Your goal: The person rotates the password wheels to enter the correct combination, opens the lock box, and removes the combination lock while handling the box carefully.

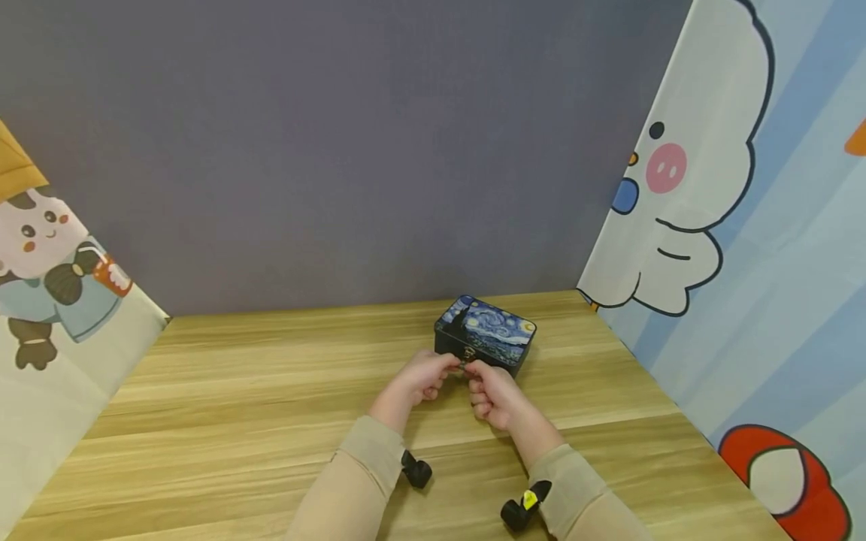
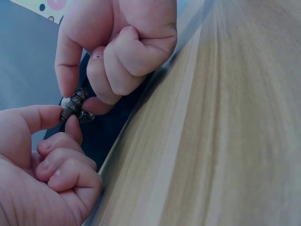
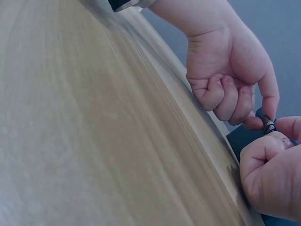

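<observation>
A small dark box (image 1: 487, 330) with a swirling blue and yellow night-sky picture on its lid stands on the table, its lid down. At its front, below a brass-coloured clasp (image 1: 469, 352), is a small combination padlock (image 2: 74, 104) with numbered dials. My left hand (image 1: 425, 374) pinches one end of this padlock between thumb and index finger, its other fingers curled in. From the opposite side, my right hand (image 1: 497, 394) pinches the other end the same way. Fingertips partly hide the lock, and I cannot read its digits.
The wood-grain table (image 1: 271, 406) extends around the box. Behind it stands a grey panel (image 1: 372, 150). Cartoon-printed sheets hang at the left (image 1: 68, 300) and right (image 1: 778, 300). Black wrist devices (image 1: 416, 471) sit by both sleeves.
</observation>
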Action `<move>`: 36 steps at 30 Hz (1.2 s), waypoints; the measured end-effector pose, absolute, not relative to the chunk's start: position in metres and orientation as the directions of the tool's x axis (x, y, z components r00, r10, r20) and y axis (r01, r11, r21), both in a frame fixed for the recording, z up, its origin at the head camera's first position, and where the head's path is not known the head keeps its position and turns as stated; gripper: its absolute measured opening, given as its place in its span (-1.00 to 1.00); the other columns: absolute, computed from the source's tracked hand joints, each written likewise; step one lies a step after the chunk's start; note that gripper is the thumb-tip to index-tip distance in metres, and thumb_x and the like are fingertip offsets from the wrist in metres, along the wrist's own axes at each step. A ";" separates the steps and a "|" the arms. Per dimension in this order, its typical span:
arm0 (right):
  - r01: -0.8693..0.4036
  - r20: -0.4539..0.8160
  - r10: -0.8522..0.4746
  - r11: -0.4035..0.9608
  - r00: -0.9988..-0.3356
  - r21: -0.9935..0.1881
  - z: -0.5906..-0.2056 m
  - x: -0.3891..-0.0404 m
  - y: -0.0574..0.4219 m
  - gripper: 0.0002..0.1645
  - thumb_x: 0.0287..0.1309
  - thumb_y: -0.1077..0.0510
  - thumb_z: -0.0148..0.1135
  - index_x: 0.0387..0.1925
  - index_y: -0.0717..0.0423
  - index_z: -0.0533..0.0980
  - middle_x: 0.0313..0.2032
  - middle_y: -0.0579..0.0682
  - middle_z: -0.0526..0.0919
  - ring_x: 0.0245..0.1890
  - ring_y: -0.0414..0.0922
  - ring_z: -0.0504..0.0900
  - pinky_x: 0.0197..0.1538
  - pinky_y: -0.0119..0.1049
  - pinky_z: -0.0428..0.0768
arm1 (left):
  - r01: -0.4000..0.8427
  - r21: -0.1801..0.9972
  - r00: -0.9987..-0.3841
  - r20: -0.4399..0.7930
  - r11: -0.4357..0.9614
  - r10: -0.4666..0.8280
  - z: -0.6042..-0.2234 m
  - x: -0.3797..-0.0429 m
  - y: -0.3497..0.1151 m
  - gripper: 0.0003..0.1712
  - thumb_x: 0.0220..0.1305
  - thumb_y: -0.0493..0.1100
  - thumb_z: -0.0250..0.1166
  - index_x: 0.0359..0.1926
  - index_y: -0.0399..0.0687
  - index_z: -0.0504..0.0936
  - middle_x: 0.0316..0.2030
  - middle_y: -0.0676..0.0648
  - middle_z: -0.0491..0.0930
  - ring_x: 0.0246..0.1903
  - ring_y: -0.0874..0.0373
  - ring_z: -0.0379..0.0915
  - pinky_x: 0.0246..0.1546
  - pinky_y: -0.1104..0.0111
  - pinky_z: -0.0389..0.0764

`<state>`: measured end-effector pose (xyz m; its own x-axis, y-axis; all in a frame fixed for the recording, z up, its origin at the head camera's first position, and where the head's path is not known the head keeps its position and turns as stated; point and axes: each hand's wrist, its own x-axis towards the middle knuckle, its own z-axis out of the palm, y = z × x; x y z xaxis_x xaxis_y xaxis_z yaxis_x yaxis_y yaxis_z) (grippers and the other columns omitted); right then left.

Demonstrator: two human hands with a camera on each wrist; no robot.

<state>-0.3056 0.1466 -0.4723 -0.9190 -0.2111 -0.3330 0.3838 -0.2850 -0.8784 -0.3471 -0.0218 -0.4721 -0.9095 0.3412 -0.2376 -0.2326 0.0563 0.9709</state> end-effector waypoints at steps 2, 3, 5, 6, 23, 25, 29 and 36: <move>0.378 -0.329 -0.204 -0.284 -0.922 -0.881 -0.472 -0.306 0.146 -0.73 0.29 0.11 0.11 -0.51 -0.01 0.29 -0.70 -0.21 0.09 -0.79 -0.35 0.05 -0.72 -0.50 0.01 | -0.231 0.971 -0.910 -0.237 0.060 0.341 -0.472 -0.347 -0.022 -0.74 0.23 -0.08 0.30 -0.37 -0.22 0.56 -0.72 0.13 0.14 -0.76 0.29 -0.04 -0.75 0.46 0.05; 0.374 -0.326 -0.202 -0.283 -0.924 -0.883 -0.472 -0.306 0.146 -0.73 0.28 0.11 0.11 -0.52 -0.02 0.29 -0.70 -0.21 0.09 -0.79 -0.34 0.05 -0.72 -0.50 0.01 | -0.230 0.971 -0.910 -0.237 0.062 0.341 -0.472 -0.347 -0.022 -0.74 0.23 -0.08 0.30 -0.37 -0.22 0.56 -0.72 0.13 0.14 -0.76 0.29 -0.04 -0.75 0.45 0.05; 0.372 -0.325 -0.198 -0.283 -0.925 -0.884 -0.472 -0.306 0.145 -0.73 0.27 0.12 0.11 -0.52 -0.02 0.28 -0.70 -0.21 0.09 -0.79 -0.34 0.05 -0.72 -0.50 0.01 | -0.230 0.971 -0.910 -0.239 0.069 0.339 -0.472 -0.347 -0.023 -0.73 0.23 -0.07 0.30 -0.36 -0.24 0.56 -0.72 0.13 0.13 -0.76 0.29 -0.05 -0.75 0.45 0.05; 0.370 -0.324 -0.197 -0.283 -0.925 -0.885 -0.472 -0.306 0.145 -0.72 0.27 0.12 0.11 -0.53 -0.02 0.28 -0.69 -0.21 0.09 -0.78 -0.34 0.05 -0.72 -0.50 0.02 | -0.230 0.970 -0.909 -0.241 0.072 0.339 -0.472 -0.347 -0.023 -0.72 0.23 -0.07 0.30 -0.35 -0.25 0.57 -0.73 0.13 0.13 -0.76 0.28 -0.05 -0.74 0.45 0.05; 0.362 -0.325 -0.167 -0.297 -0.931 -0.884 -0.475 -0.307 0.143 -0.76 0.25 0.15 0.11 -0.51 -0.01 0.30 -0.69 -0.21 0.11 -0.77 -0.35 0.05 -0.72 -0.51 0.02 | -0.215 0.971 -0.913 -0.239 0.107 0.332 -0.475 -0.348 -0.020 -0.74 0.24 -0.08 0.28 -0.39 -0.23 0.55 -0.73 0.13 0.13 -0.76 0.28 -0.03 -0.74 0.45 0.06; 0.363 -0.327 -0.165 -0.296 -0.930 -0.883 -0.476 -0.307 0.143 -0.77 0.25 0.15 0.10 -0.50 -0.01 0.30 -0.69 -0.21 0.11 -0.77 -0.35 0.05 -0.73 -0.51 0.02 | -0.215 0.971 -0.912 -0.239 0.109 0.334 -0.475 -0.347 -0.021 -0.73 0.24 -0.08 0.28 -0.39 -0.23 0.55 -0.73 0.13 0.13 -0.76 0.28 -0.04 -0.74 0.45 0.06; 0.361 -0.327 -0.158 -0.291 -0.932 -0.886 -0.476 -0.307 0.143 -0.77 0.24 0.15 0.10 -0.51 -0.01 0.30 -0.69 -0.21 0.11 -0.77 -0.35 0.05 -0.72 -0.51 0.02 | -0.212 0.971 -0.909 -0.237 0.109 0.342 -0.474 -0.345 -0.021 -0.72 0.24 -0.08 0.27 -0.38 -0.25 0.56 -0.74 0.13 0.13 -0.76 0.28 -0.03 -0.74 0.45 0.06; 0.363 -0.332 -0.154 -0.284 -0.931 -0.887 -0.476 -0.307 0.143 -0.78 0.25 0.15 0.11 -0.50 0.00 0.31 -0.70 -0.21 0.11 -0.77 -0.34 0.06 -0.72 -0.49 0.02 | -0.211 0.971 -0.908 -0.236 0.109 0.345 -0.471 -0.344 -0.021 -0.73 0.23 -0.08 0.27 -0.41 -0.24 0.55 -0.74 0.13 0.13 -0.77 0.27 -0.03 -0.74 0.45 0.06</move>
<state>-0.3072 0.1431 -0.4761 -0.9307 -0.1541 -0.3318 0.3634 -0.2841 -0.8873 -0.3441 -0.0206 -0.4714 -0.9083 0.3454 -0.2359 -0.2109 0.1087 0.9714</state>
